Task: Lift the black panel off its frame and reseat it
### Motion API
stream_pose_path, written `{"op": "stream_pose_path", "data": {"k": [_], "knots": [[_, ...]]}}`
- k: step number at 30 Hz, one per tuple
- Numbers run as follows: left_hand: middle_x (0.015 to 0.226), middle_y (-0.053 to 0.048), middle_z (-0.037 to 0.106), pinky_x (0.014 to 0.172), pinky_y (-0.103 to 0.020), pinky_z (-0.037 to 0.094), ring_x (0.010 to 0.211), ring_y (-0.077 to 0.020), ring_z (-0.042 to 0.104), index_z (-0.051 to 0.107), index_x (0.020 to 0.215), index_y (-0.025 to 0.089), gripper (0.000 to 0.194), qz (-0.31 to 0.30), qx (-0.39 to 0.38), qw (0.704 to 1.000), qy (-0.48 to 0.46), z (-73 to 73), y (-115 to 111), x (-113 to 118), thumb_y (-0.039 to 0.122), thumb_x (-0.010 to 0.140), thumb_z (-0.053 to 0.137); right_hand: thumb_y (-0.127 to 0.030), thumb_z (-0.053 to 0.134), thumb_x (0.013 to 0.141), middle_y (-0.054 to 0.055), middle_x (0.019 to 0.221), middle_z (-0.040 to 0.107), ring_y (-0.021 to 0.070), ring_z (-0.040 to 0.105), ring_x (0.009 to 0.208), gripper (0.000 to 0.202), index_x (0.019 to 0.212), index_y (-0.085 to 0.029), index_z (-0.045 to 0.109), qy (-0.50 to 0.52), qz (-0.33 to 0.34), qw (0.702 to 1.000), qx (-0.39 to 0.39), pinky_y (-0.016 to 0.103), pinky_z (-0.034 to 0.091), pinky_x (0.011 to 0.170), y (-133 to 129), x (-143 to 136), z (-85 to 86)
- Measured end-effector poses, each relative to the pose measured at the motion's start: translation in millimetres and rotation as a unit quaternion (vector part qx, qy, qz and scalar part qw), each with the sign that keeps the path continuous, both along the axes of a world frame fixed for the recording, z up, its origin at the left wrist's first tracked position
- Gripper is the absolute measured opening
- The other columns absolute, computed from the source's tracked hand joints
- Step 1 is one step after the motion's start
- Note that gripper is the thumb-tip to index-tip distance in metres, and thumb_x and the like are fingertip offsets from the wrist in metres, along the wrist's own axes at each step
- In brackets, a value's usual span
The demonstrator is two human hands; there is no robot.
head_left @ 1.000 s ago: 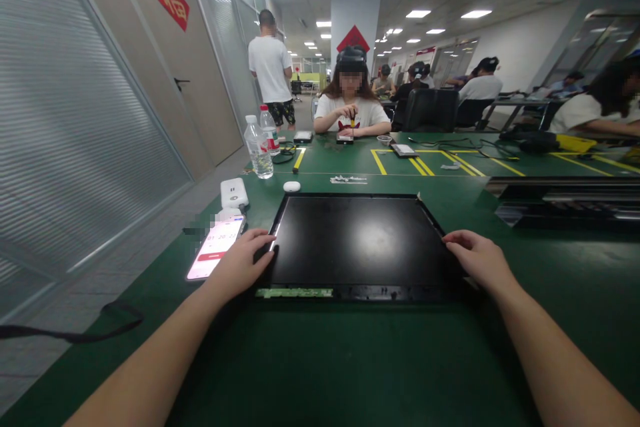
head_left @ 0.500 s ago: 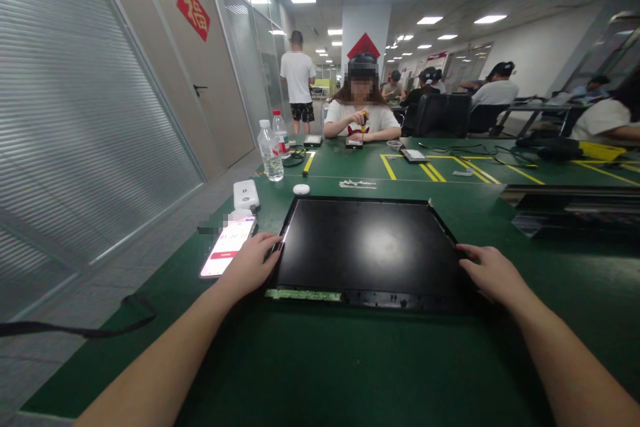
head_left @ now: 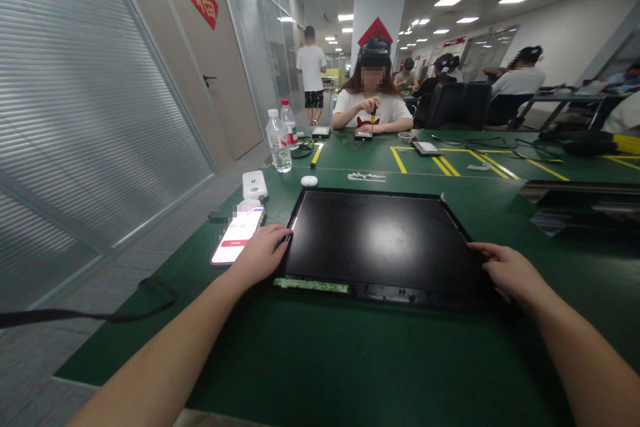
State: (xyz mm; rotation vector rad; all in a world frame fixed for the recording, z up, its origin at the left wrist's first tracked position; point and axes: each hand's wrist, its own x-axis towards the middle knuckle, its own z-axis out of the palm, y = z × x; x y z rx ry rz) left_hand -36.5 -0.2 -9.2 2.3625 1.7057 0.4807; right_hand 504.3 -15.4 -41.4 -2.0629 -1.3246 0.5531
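Note:
A black display panel (head_left: 370, 240) lies flat in front of me, a bright reflection on its screen. Along its near edge, at the left, runs a green circuit board strip (head_left: 311, 285). My left hand (head_left: 263, 250) grips the panel's left edge, fingertips over the frame. At the right edge, my right hand (head_left: 510, 270) holds the frame with its index finger stretched along the rim; its lower fingers are partly hidden. Just beyond my left hand lies a lit phone (head_left: 239, 233) showing a timer.
A white power-bank-like device (head_left: 255, 185), a small white case (head_left: 309, 181) and two bottles (head_left: 280, 143) stand at the back left. Dark metal-like parts (head_left: 575, 213) lie on the right of the green table (head_left: 380, 360). Across it, a person (head_left: 373, 97) holds a yellow screwdriver.
My view has shifted slightly, moving the scene right and a little up. My right index finger is straighter along the panel's edge. Both hands stay at the panel's sides.

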Motion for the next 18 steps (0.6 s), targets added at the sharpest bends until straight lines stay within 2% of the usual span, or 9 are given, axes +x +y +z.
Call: {"op": "stream_pose_path", "data": {"k": [5,11,18], "knots": [[0.139,-0.014,0.079,0.115,-0.056,0.057,0.13,-0.0369,0.072,0.083,0.13,0.023,0.044,-0.003,0.012,1.0,0.001,-3.6,1.1,-1.8,0.033,0.102,0.049,-0.019,0.061,0.049,0.014,0.089,0.082,0.0376,0.078,0.084,0.052,0.092,-0.026,0.089,-0.004,0.008,1.0,0.002,0.047,0.061,0.074,-0.6,-0.3,3.4],[0.14,-0.02,0.078,0.117,-0.058,0.054,0.131,-0.039,0.071,0.082,0.13,0.015,0.047,0.008,0.011,1.0,-0.002,-7.3,2.2,-1.2,0.029,0.101,0.047,-0.012,0.063,0.055,0.014,0.1,0.085,0.0341,0.08,0.097,0.061,0.108,-0.021,0.09,-0.016,0.021,0.999,-0.024,0.039,0.062,0.081,-2.0,-0.2,6.8],[0.143,-0.022,0.077,0.119,-0.059,0.051,0.135,-0.0408,0.069,0.079,0.135,0.012,0.049,0.009,-0.004,1.0,-0.011,-5.2,1.3,1.1,0.029,0.102,0.047,-0.006,0.061,0.058,0.015,0.101,0.084,0.0338,0.08,0.093,0.066,0.115,-0.019,0.09,-0.015,-0.002,0.999,-0.036,0.038,0.061,0.077,-1.3,-3.6,4.8]]}}
